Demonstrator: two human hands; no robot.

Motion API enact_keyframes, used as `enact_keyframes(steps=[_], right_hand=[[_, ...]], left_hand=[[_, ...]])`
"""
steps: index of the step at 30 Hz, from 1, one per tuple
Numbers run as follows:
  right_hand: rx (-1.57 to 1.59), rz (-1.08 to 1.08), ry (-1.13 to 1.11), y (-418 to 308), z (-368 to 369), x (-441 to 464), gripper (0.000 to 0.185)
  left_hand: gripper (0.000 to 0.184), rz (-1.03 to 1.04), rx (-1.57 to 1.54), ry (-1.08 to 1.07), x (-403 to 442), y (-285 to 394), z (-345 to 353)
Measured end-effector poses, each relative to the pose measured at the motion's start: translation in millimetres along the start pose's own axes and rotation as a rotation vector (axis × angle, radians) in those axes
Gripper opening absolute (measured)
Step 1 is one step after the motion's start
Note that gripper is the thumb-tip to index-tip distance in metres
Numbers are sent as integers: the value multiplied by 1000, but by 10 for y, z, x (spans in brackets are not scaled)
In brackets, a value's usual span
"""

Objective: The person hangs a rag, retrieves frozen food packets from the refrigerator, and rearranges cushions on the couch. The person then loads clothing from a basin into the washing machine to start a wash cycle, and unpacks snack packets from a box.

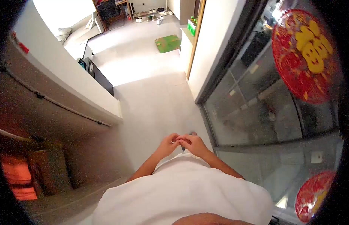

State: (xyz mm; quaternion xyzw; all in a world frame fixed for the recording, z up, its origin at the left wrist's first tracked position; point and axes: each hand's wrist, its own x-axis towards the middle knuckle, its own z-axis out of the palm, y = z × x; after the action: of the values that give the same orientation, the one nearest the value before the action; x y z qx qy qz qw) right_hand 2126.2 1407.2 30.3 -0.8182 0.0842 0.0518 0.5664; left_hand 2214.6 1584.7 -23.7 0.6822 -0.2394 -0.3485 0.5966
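A big dark-framed glass door [253,108] stands along the right side of the frame, with a round red and yellow sticker [294,56] at the upper right. A smooth white wall [65,71] stands on the left, so the pale gray floor [148,101] runs between them. Up at the top, I see a flat green mat [167,44] and some shoes [158,21]. A bright orange cloth thing [17,176] is at the lower left. My left hand [169,145] and right hand [194,145] meet near the middle, with fingers bent and touching each other. I can't tell if they pinch anything small. My loose white cloth shirt [185,187] fills the bottom middle, just below my fingers in the frame.
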Motion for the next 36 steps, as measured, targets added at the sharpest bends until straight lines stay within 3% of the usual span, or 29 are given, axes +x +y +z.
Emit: enact_keyframes(steps=[4, 6, 9, 12, 14, 19, 21, 24, 27, 29, 31, 33, 36], right_hand=[[17, -121, -132, 207, -74, 1355, 21], [-48, -175, -203, 367, 92, 1664, 22], [-99, -300, -329, 111, -280, 2629, 23], [-252, -434, -632, -141, -414, 3887, 20], [-275, -398, -736, -625, -401, 4508, 19], [-272, -432, -958, -1143, -108, 6260, 16], [-326, -400, -950, -1273, -47, 6883, 19], [-280, -430, -884, -1060, 350, 7743, 22], [-253, -500, -750, -1328, 637, 8614, 24], [-239, -289, -607, -1598, 742, 9113, 25], [-148, -235, -560, -1868, 721, 9637, 25], [-53, -174, -515, -2059, 666, 10194, 25], [-155, -339, -479, -2145, 616, 11118, 25]], left_hand=[[17, -76, 29, 53, 834, -213, -791], [20, -115, 46, 214, 832, -667, -944], [23, -94, 212, 238, 1288, -329, -1481], [23, -219, 125, 279, 1757, 57, -2204], [23, -232, 118, 320, 1986, 428, -2706], [24, -347, 185, 531, 2881, 446, -3665], [25, -427, 172, 586, 3291, 619, -4110], [26, -167, -211, 627, 3744, 368, -4908], [27, -129, -57, 636, 4325, 227, -5923], [27, -78, -96, 626, 4699, 373, -6552], [27, -193, -34, 491, 4983, 1141, -7191], [26, -143, 76, 449, 5444, 1144, -7715], [28, -126, 17, 272, 6065, 1293, -8493]])
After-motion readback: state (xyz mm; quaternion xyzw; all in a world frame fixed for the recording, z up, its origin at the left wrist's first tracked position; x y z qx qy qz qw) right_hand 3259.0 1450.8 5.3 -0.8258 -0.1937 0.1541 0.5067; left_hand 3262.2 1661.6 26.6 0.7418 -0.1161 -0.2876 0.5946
